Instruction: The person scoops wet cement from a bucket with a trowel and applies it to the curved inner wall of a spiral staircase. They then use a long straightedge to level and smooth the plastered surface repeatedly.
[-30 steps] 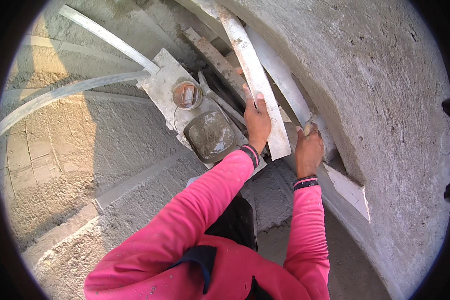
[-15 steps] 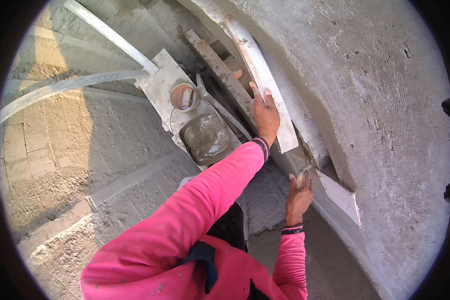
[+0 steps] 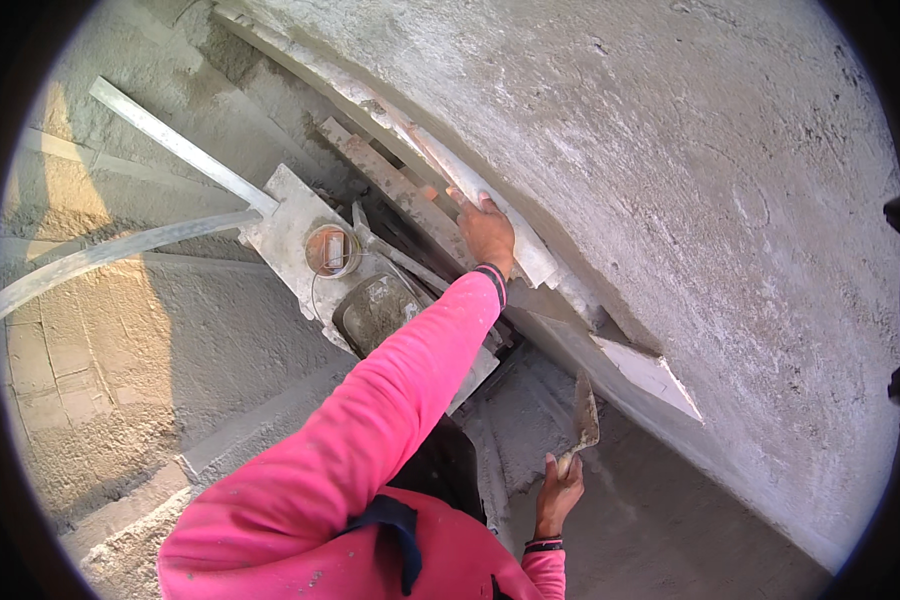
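Mortar tub [image 3: 344, 328], dark, square-cornered, holding grey mix, partly hidden by the left sleeve. Right of the tub: left hand [image 3: 487, 240], half-closed, gripping a long whitish board [image 3: 530, 250] near its lower end; the board lies along the foot of a rough plastered wall [image 3: 670, 180]. Right of and below the tub: right hand [image 3: 560, 492], closed around the handle of a mortar-smeared trowel [image 3: 586, 415], blade pointing away from the person. Just above the tub: round pail [image 3: 353, 262] with wire handle. Under both: plaster-stained plank [image 3: 283, 215]. Left of and above the tub: two pale strips [image 3: 180, 145], ends meeting the plank. Well right of the tub: white flat offcut [image 3: 655, 378] against the wall.
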Tool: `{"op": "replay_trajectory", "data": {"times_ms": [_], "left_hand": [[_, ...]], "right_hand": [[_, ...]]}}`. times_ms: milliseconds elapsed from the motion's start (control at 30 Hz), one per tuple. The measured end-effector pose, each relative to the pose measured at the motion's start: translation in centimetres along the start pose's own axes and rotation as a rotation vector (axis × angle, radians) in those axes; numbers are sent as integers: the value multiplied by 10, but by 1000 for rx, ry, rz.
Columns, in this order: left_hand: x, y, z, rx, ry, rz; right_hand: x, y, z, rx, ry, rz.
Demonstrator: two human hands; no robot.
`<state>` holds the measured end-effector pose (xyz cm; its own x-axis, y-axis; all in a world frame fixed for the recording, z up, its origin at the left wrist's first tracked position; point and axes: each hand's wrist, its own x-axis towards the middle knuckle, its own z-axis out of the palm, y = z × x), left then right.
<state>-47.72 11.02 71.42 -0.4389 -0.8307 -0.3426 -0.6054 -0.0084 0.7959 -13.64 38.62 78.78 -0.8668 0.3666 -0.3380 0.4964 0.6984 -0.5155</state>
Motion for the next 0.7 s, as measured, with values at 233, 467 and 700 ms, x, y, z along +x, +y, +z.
{"op": "replay_trajectory", "data": {"times_ms": [233, 467, 700], "left_hand": [[29, -32, 12, 298, -16, 141], [75, -65, 13, -310, -547, -154], [147, -65, 61, -196, -565, -253]], "right_hand": [[-24, 23, 10, 72, 34, 102], [-52, 47, 10, 165, 27, 251], [-88, 66, 1, 339, 102, 323]]}}
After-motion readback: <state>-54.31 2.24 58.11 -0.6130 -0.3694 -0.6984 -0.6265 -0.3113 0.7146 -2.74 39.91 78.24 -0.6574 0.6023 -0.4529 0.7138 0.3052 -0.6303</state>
